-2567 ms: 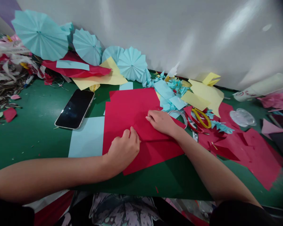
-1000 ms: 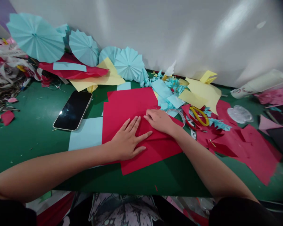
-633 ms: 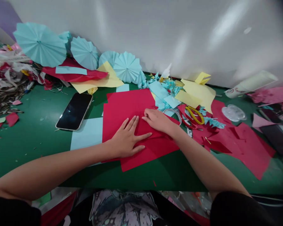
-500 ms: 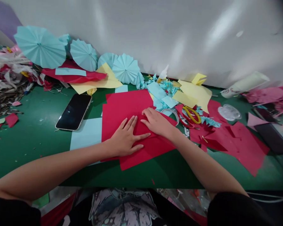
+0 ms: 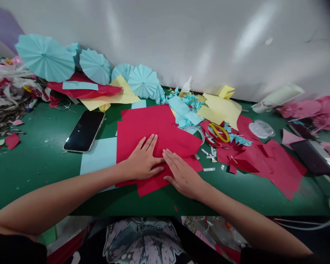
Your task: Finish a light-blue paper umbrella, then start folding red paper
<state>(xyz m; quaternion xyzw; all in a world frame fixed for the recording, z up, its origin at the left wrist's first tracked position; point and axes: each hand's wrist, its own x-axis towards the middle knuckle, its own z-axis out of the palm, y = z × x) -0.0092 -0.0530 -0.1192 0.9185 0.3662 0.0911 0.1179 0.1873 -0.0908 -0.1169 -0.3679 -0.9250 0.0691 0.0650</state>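
Observation:
Overlapping sheets of red paper (image 5: pixel 143 123) lie on the green table in front of me. My left hand (image 5: pixel 143 160) rests flat on the red paper with its fingers spread. Close to its thumb, my right hand (image 5: pixel 181 175) lies flat on the lower right part of the paper, fingers stretched out side by side. Neither hand grips anything. A light blue sheet (image 5: pixel 99 156) sticks out from under the red paper on the left. What lies beneath my palms is hidden.
A phone (image 5: pixel 84 131) lies left of the paper. Pleated light blue paper rosettes (image 5: pixel 143 81) lean along the wall. Yellow-handled scissors (image 5: pixel 219 132), a tape roll (image 5: pixel 261 129) and red scraps (image 5: pixel 280 165) lie to the right. Small white strips (image 5: pixel 209 169) are scattered beside the red paper.
My right hand has moved down toward me across the red paper, its fingers now straightened. The paper's right corner and the white strips are uncovered. My left hand has stayed nearly in place.

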